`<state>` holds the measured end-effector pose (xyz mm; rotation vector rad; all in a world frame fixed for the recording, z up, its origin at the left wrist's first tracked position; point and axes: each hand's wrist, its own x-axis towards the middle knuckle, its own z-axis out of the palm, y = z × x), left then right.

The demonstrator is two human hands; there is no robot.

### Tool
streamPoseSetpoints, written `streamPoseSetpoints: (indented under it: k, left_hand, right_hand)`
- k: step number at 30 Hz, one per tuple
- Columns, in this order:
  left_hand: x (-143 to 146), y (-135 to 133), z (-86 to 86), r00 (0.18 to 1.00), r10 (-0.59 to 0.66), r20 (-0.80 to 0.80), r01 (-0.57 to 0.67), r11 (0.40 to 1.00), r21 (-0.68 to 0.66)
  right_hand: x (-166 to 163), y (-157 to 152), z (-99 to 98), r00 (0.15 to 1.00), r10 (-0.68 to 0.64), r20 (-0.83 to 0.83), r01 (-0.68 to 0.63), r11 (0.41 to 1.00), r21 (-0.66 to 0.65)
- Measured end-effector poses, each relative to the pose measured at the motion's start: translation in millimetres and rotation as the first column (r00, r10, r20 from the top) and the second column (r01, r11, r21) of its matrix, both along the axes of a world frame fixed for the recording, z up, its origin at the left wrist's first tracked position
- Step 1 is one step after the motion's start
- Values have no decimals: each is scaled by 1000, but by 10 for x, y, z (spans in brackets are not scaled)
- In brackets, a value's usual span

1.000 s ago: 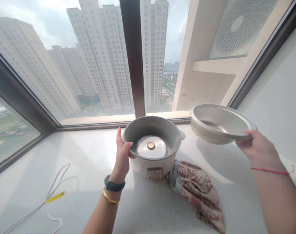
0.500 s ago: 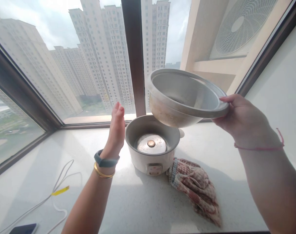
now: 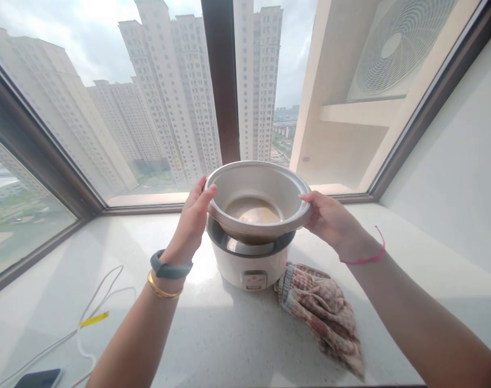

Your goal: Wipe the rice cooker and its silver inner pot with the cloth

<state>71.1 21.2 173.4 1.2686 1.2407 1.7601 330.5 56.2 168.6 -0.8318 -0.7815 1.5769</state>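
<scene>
A white rice cooker body [image 3: 249, 267] stands on the pale window ledge [image 3: 229, 334], open at the top. Just above its mouth hangs a metal inner pot [image 3: 257, 202], level and partly inside the rim. My left hand [image 3: 194, 215] grips the pot's left rim with thumb over the edge. On the opposite rim my right hand [image 3: 328, 218] pinches the pot. The cooker's heating plate is mostly hidden under the pot.
A red and cream checked cloth [image 3: 324, 310] lies crumpled right of the cooker. A white cable with a yellow tag [image 3: 92, 319] trails at the left, with a dark phone [image 3: 37, 378] at the bottom left edge. Large windows stand behind, a white wall at the right.
My right hand carried the pot from the right, over the cooker and down toward its mouth. My left hand left the cooker's rim, rose open, then took the pot's left rim.
</scene>
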Motion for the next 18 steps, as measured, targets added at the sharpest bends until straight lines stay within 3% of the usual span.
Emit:
streamPoseSetpoints:
  k: [6, 11, 14, 18]
  left_hand:
    - [-60, -96, -255, 996, 83, -43, -88, 986, -139]
    - [-86, -102, -513, 990, 114, -79, -126, 979, -159]
    - [-61, -112, -588, 986, 126, -107, -142, 979, -150]
    - [-23, -115, -628, 986, 129, -108, -143, 980, -139]
  right_hand:
    - [-41, 15, -173, 995, 55, 77, -50, 997, -63]
    - [-20, 48, -224, 951, 128, 281, -112, 991, -73]
    - [19, 66, -168, 833, 182, 522, -206, 979, -14]
    - [60, 94, -136, 586, 118, 802, -250, 967, 40]
